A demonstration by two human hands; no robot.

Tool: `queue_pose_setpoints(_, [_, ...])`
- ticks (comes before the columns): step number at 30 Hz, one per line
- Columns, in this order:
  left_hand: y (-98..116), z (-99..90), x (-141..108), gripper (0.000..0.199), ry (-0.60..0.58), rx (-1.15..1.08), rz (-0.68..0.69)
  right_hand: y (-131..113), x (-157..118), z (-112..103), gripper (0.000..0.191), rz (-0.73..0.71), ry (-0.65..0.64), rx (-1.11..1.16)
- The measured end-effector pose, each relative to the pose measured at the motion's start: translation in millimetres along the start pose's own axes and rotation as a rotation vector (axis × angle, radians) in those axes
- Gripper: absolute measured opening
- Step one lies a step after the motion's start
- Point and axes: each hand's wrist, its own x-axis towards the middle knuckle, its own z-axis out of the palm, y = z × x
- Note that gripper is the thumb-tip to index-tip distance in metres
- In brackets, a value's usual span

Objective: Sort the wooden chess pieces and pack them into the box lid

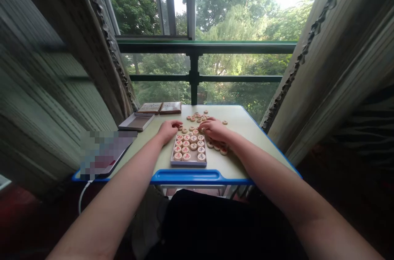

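Observation:
A shallow white box [188, 164] stands near the table's front edge, with rows of round wooden Chinese chess pieces [185, 150] lying face up in it. Its front row has a gap between pieces. Beyond the box's far left corner, my left hand [169, 130] is closed, its fingertips on a Chinese chess piece [180, 128]. My right hand [214, 128] reaches over loose pieces behind the box's far right corner, fingers bent but apart. Its fingertips come close to the pieces there; whether they touch any is hard to see. Several more pieces [223, 151] lie below my right wrist.
Loose pieces [193, 119] are scattered farther back, one [225, 122] off to the right. At the left lie a shallow box lid [137, 122], two flat cases [160, 108] and a blurred device with a white cable [81, 198]. A blue rim [187, 175] edges the table [227, 165].

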Motion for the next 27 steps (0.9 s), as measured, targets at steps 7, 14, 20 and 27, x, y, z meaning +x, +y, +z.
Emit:
queue_pose_setpoints(7, [-1,6.9,3,0.029,-0.043,-0.042,-0.012,-6,9,-6,0.03,0.213,-0.037,-0.017])
queue_pose_setpoints(14, [19,-8.6,19,0.047,-0.243,-0.21,-0.215,-4,6,-14,0.027,0.324,-0.053,-0.054])
queue_pose_setpoints(20, [19,-29.8,28,0.053,-0.464,-0.26,-0.218,11,-13,-16,0.028,0.31,0.138,0.019])
queue_pose_setpoints(27, [13,-12.9,11,0.047,-0.319,-0.127,-0.102,1,-14,-21,0.021,0.206,0.033,-0.075])
